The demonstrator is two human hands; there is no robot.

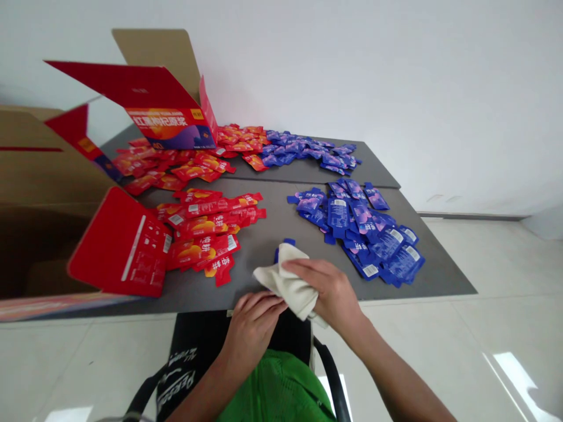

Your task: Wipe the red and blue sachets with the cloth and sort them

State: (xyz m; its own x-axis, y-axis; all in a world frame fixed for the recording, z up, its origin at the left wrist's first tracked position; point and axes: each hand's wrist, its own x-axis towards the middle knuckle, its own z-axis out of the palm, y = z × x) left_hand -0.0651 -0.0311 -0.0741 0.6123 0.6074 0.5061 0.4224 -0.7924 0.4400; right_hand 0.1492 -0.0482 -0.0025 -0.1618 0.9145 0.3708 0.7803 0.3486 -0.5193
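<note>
- Facing a white wall (352, 70), sat at a grey table (272, 199).
- With right hand (332, 287), gripped a bunched white cloth (292, 287) over a blue pouch (289, 241), mostly hidden just beyond left fingertips.
- With left hand (254, 323), bent fingers against the cloth's lower side; could not tell whether grasping the pouch too.
- Risked skidding the pouch by rubbing without firm left hold, or creasing it by pressing too hard.

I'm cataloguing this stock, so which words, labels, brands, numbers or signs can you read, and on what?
"红黑枸杞原浆": front of the rear box.
"纯耕", apparently: red sachets.
Too small or blurred: lettering on the blue sachets, sachet fine print, the near box's flap, the rear box's smaller print, white lettering on the black cloth.
</note>
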